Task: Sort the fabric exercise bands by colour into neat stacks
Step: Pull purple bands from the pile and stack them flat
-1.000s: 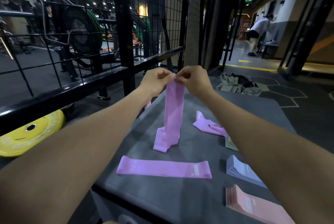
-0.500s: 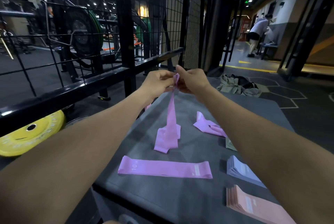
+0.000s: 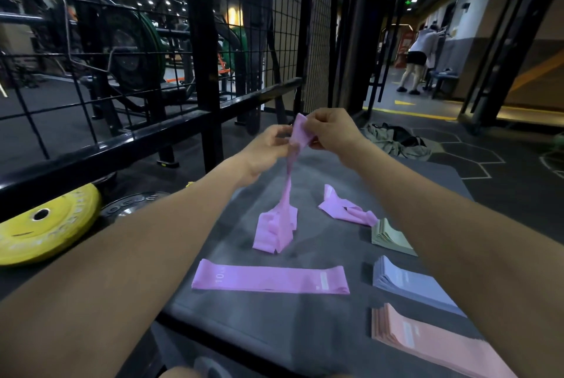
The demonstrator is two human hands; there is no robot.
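My left hand (image 3: pixel 268 145) and right hand (image 3: pixel 331 130) both pinching the twisted lilac fabric band (image 3: pixel 282 215), its bunched lower end on the grey desk (image 3: pixel 305 332) below the grip, flat lilac band (image 3: pixel 270 280) nearer me

The right arm hides part of the green stack (image 3: pixel 389 237); the pink stack (image 3: pixel 427 344) runs off the bottom edge.

We stretch both forearms forward, wrists close together. Our left hand (image 3: pixel 268 145) and right hand (image 3: pixel 331 130) are raised side by side, fingers (image 3: pixel 308 125) curled, pinching the same lilac band (image 3: pixel 297 134).
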